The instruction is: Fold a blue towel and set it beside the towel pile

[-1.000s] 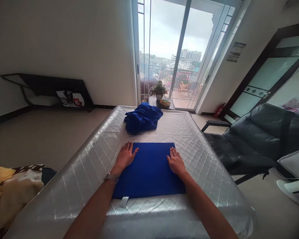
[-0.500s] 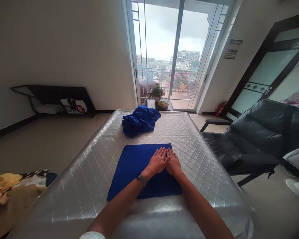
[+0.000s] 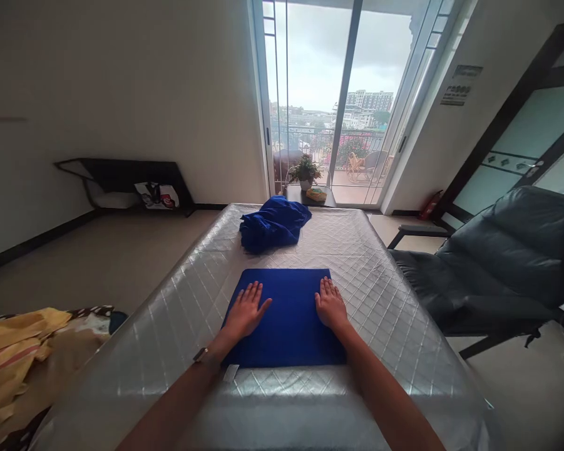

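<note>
Both bare hands lie palm-down and open on a squared-off blue towel (image 3: 291,319), the left hand (image 3: 246,311) toward its left side and the right hand (image 3: 331,305) at its right edge. The fingers are spread and relaxed, and neither hand is pinching or gripping anything. The towel sits flat near the near end of a quilted silver cover (image 3: 385,351), with a small white tag (image 3: 231,373) showing at its near edge and a wristwatch (image 3: 201,356) on the left wrist just above it. Farther along the same cover, well apart from the hands, lies a crumpled heap of blue cloth (image 3: 272,224) of much the same colour. The work in hand looks like pressing and squaring the towel flat, and its edges appear straight with no visible rucks. From how it lies, the next move calls for the fingers to get under an edge, since flat palms can only smooth and cannot lift. Beyond the cover, a potted plant (image 3: 305,172) stands on a small dark side table (image 3: 310,197) in front of a sliding glass door (image 3: 319,81). A black leather recliner (image 3: 492,269) sits to the right, and yellow patterned fabric (image 3: 9,357) lies at the lower left.
</note>
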A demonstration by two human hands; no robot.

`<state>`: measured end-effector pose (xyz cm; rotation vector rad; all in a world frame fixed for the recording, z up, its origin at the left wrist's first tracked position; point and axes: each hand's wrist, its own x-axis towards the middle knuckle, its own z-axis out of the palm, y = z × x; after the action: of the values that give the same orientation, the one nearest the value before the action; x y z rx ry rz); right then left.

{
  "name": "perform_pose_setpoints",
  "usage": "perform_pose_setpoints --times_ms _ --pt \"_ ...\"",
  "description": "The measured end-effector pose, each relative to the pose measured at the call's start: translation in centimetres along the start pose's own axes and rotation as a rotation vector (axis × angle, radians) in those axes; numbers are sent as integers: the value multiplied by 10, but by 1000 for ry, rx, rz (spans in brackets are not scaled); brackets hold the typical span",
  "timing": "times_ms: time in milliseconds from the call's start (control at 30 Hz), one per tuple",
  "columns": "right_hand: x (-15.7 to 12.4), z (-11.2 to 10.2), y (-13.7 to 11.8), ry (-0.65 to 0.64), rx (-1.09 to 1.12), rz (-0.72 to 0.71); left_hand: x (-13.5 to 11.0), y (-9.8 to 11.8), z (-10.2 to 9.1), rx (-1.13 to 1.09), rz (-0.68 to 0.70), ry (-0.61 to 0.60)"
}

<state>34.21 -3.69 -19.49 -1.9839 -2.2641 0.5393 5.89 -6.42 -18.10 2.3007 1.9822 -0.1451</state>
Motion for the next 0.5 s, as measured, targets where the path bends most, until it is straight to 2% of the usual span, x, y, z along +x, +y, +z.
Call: perform_pose_setpoints --times_ms 67,133,300,500 --pt "0 0 0 3 -3 2 -9 -21 2 26 -42 15" --pt "-1 -3 -2 22 -14 -5 -14 -30 3 34 -54 29" --pt "-15 -15 -10 123 -87 -112 -15 -28 3 34 -71 31" --pt "-59 -16 -12 25 -63 -46 -16 -22 -5 39 -76 66"
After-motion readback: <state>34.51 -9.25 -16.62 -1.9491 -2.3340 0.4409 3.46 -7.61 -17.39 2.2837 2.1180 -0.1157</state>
